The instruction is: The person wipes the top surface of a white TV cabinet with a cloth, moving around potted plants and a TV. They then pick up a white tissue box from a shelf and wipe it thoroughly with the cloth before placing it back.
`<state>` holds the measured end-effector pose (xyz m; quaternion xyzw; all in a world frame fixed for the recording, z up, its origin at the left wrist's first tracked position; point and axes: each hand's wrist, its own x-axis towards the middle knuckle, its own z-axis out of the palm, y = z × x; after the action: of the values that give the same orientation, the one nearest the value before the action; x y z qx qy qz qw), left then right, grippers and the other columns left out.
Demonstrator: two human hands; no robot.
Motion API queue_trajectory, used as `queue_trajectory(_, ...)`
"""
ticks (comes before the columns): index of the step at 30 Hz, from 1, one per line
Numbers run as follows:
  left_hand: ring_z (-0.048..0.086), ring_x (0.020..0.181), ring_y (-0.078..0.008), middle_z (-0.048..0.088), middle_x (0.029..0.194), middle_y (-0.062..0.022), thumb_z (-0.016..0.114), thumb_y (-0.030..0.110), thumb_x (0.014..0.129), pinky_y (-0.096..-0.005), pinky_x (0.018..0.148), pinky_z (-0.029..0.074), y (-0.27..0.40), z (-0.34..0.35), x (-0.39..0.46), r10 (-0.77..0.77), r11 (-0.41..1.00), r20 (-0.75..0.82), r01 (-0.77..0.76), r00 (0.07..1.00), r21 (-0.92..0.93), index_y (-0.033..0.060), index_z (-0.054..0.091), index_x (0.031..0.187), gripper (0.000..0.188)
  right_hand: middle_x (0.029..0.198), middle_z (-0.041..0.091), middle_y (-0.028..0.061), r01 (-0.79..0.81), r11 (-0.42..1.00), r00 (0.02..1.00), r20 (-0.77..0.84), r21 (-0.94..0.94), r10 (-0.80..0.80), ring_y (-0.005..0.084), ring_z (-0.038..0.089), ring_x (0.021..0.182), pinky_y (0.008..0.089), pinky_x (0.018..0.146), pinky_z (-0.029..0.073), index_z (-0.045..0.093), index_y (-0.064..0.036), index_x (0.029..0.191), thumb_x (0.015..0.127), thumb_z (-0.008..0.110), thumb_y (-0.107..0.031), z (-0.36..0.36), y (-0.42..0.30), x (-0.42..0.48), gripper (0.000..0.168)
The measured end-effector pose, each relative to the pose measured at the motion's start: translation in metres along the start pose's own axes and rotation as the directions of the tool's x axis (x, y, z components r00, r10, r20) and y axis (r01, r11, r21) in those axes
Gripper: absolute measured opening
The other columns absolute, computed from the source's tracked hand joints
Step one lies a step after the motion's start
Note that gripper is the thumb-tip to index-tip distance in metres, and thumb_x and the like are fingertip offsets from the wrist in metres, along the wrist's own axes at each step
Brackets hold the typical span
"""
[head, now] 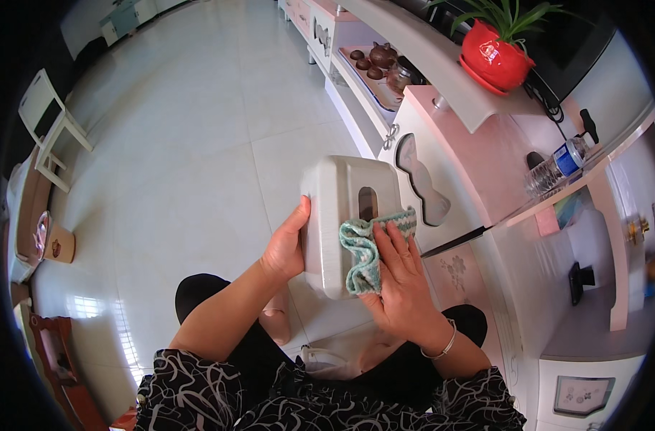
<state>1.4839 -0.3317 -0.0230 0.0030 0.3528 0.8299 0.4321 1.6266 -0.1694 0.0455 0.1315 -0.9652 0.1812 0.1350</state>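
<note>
A white plastic box (pixel 335 183) with rounded corners and a dark oblong slot is held up before me, above the tiled floor. My left hand (pixel 287 242) grips its left side, thumb up along the edge, the other fingers hidden behind it. With spread fingers, my right hand (pixel 400 280) presses a crumpled green and white striped cloth (pixel 362 253) against the face of the box. The cloth lies just below the slot and partly over its lower end. A bracelet is around my right wrist.
On the right, a pink and white cabinet (pixel 456 156) bears a clear plastic bottle (pixel 556 164) and, higher up, a red plant pot (pixel 494 56). A tea set stands on a tray (pixel 376 89) in its shelf. At the left are a white chair (pixel 60 126) and a paper tub (pixel 60 245).
</note>
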Motion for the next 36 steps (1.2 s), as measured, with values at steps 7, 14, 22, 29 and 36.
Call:
queue_trajectory(7,0.041,0.125,-0.0235,0.042,0.136,-0.0101,0.046,0.048,0.094,-0.0393,0.104,0.034,-0.004,0.034,-0.017,0.030,0.977,-0.031,-0.022,0.999,0.212,0.0072,0.024,0.142,0.066,0.142,0.034,0.0239,-0.077,0.978,0.978,-0.175,0.194,0.111,0.0445,0.030,0.131,0.0535,0.108,0.021,0.042,0.000,0.133,0.089,0.052,-0.028,0.003,0.033,0.019,0.053)
queue_trajectory(14,0.044,0.120,-0.0246,0.046,0.131,-0.0135,0.054,0.047,0.091,-0.0390,0.102,0.036,-0.015,0.043,-0.015,-0.030,0.976,-0.232,0.079,0.972,0.205,0.0027,0.032,0.136,0.067,0.145,0.025,0.0271,-0.158,0.928,0.972,-0.111,0.339,0.206,0.0479,0.024,0.132,0.0531,0.107,0.022,0.031,0.003,0.138,0.091,0.052,-0.026,0.029,0.049,0.016,0.059)
queue_trajectory(22,0.052,0.105,-0.0195,0.054,0.116,-0.0116,0.058,0.040,0.091,-0.0344,0.090,0.045,0.000,0.031,-0.010,0.263,0.940,-0.321,-0.168,0.910,0.296,0.0014,0.041,0.125,0.053,0.145,0.021,0.0288,0.005,0.968,0.998,-0.066,0.253,0.012,0.0476,0.024,0.132,0.0578,0.105,0.020,0.038,-0.001,0.137,0.088,0.056,-0.031,0.044,0.006,0.002,0.060)
queue_trajectory(29,0.053,0.102,-0.0175,0.059,0.108,-0.0112,0.057,0.036,0.093,-0.0306,0.087,0.045,-0.029,0.041,-0.024,0.324,0.790,-0.170,-0.168,0.931,0.590,-0.0019,0.039,0.129,0.055,0.146,0.020,0.0281,-0.114,0.802,0.941,-0.196,0.586,0.277,0.0408,0.024,0.134,0.0455,0.109,0.021,0.028,0.004,0.140,0.090,0.055,-0.023,0.033,0.039,0.026,0.062)
queue_trajectory(36,0.050,0.113,-0.0280,0.043,0.132,-0.0199,0.058,0.028,0.092,-0.0351,0.096,0.041,-0.033,0.037,-0.037,0.406,0.504,0.129,-0.339,0.905,0.794,0.0016,0.029,0.142,0.063,0.132,0.039,0.0125,-0.200,0.408,0.855,-0.044,0.891,0.516,0.0199,0.041,0.119,0.0322,0.099,0.035,0.024,-0.001,0.141,0.088,0.060,-0.020,0.029,0.043,0.021,0.067)
